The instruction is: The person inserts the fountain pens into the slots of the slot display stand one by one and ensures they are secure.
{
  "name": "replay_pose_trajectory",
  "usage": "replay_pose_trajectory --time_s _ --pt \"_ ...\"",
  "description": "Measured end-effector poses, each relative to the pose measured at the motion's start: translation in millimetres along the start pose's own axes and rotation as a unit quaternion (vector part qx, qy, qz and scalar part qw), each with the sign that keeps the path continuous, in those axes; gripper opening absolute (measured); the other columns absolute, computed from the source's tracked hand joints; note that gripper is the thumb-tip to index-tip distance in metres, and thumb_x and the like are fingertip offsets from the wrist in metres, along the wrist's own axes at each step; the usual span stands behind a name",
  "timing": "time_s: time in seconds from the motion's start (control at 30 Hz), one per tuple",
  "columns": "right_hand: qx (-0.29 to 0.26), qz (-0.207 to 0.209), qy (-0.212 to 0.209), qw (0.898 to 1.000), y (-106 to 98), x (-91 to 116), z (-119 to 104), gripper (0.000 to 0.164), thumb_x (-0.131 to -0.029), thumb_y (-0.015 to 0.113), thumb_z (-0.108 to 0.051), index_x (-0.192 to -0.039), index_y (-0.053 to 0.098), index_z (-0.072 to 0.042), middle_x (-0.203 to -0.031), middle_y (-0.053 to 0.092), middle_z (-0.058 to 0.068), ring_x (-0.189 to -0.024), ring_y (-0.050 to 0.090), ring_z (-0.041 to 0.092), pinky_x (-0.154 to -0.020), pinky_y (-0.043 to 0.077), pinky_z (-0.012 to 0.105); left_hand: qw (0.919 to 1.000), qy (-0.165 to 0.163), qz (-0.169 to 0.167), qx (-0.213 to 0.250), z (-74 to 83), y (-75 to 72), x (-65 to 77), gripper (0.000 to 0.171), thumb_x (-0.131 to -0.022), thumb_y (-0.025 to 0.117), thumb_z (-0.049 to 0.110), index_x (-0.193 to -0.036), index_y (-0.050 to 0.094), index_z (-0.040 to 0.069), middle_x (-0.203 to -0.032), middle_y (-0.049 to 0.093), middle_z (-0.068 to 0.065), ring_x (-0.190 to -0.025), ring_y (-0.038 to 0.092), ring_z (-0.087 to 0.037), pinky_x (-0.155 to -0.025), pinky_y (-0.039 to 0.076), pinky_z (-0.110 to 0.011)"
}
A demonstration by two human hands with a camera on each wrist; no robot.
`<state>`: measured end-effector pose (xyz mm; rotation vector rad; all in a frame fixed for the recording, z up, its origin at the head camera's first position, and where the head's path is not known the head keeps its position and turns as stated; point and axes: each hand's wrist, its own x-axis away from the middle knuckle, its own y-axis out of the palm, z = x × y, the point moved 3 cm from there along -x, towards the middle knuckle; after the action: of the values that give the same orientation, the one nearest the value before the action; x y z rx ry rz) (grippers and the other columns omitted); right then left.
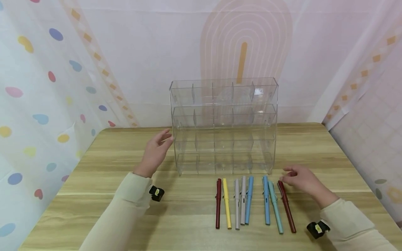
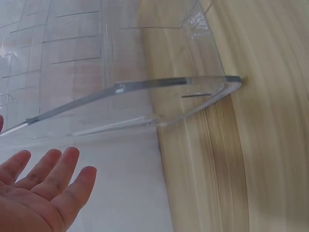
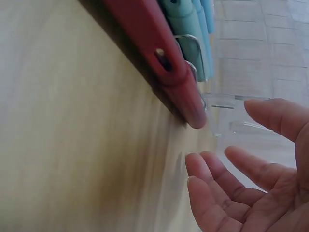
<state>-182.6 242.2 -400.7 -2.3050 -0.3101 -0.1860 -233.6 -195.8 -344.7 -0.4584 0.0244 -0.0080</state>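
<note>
Lying flat, yellow pen (image 1: 227, 205), head view only

pens (image 1: 249, 200) before rack (image 1: 223, 139), both on table (image 1: 94, 167)

In the head view, the near edge cuts off both your long cream sleeves (image 1: 108, 219), and the near side of the wood-grain table (image 1: 94, 181) runs out of sight. The markings on the small black wrist devices (image 1: 159, 196) are too small to read. In the left wrist view, your left hand (image 2: 46, 193) is cropped, its thumb a mere sliver, and the clear plastic tiered rack (image 2: 72, 108) is cut off. In the right wrist view, your right hand (image 3: 260, 193) is cropped, as are the rightmost dark red pen (image 3: 140, 34) and the pale teal pen (image 3: 186, 24); the table is blurred there.
</note>
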Motion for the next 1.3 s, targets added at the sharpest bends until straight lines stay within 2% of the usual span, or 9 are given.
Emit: replay_pose_trajectory --time_s 0.2,0.4,0.77,0.93,1.17,1.3 --pt "-0.016 -0.015 0.008 1.000 6.4 -0.5 1.7 0.055 -0.089 0.065 -0.020 -0.127 0.049 0.017 -0.111 0.060 0.032 -0.091 0.063 0.030 -0.073 0.054 0.041 0.9997 -0.006 0.016 0.017 0.1 3.8 -7.3 0.054 -0.101 0.049 0.029 -0.150 0.035 0.010 -0.147 0.044 -0.016 -0.134 0.040 -0.034 -0.106 0.038 -0.049" --pt "0.001 -0.020 0.014 1.000 11.5 -1.8 0.3 0.052 -0.087 0.068 -0.020 -0.121 0.054 0.016 -0.108 0.060 0.032 -0.092 0.062 0.032 -0.073 0.053 0.042 0.9988 -0.017 0.023 0.041 -1.1 6.5 -12.2 0.052 -0.101 0.049 0.025 -0.149 0.036 0.007 -0.147 0.042 -0.019 -0.132 0.043 -0.031 -0.102 0.042 -0.045" --pt "0.047 -0.002 0.006 0.999 15.5 -0.9 -4.8 0.038 -0.082 0.071 -0.018 -0.106 0.063 0.010 -0.091 0.063 0.015 -0.081 0.057 0.024 -0.068 0.048 0.038 0.9984 -0.017 0.029 0.045 2.3 14.1 -16.7 0.049 -0.101 0.048 0.019 -0.147 0.038 0.005 -0.138 0.050 -0.021 -0.124 0.049 -0.031 -0.097 0.043 -0.041" --pt "0.052 -0.006 0.012 0.999 16.3 -1.3 -5.5 0.033 -0.083 0.070 -0.016 -0.103 0.064 0.009 -0.088 0.064 0.012 -0.078 0.056 0.022 -0.067 0.047 0.037 0.9983 -0.016 0.026 0.050 1.6 16.1 -17.5 0.048 -0.101 0.048 0.015 -0.147 0.039 0.005 -0.138 0.051 -0.021 -0.124 0.049 -0.031 -0.097 0.043 -0.041" --pt "0.017 -0.006 0.041 0.999 18.0 -0.7 -4.3 0.023 -0.081 0.067 -0.011 -0.095 0.063 0.007 -0.085 0.065 0.012 -0.073 0.058 0.020 -0.060 0.048 0.032 0.9988 -0.012 0.017 0.045 1.3 16.6 -17.6 0.049 -0.101 0.048 0.014 -0.148 0.037 0.005 -0.140 0.049 -0.022 -0.128 0.047 -0.034 -0.102 0.042 -0.046" --pt "-0.005 -0.008 0.057 0.998 16.5 -1.3 0.3 0.022 -0.082 0.065 -0.011 -0.095 0.061 0.006 -0.088 0.065 0.014 -0.073 0.059 0.020 -0.057 0.052 0.032 0.9987 -0.011 0.010 0.048 1.2 18.0 -17.3 0.050 -0.101 0.048 0.014 -0.149 0.036 0.006 -0.141 0.048 -0.021 -0.129 0.046 -0.034 -0.102 0.042 -0.047"
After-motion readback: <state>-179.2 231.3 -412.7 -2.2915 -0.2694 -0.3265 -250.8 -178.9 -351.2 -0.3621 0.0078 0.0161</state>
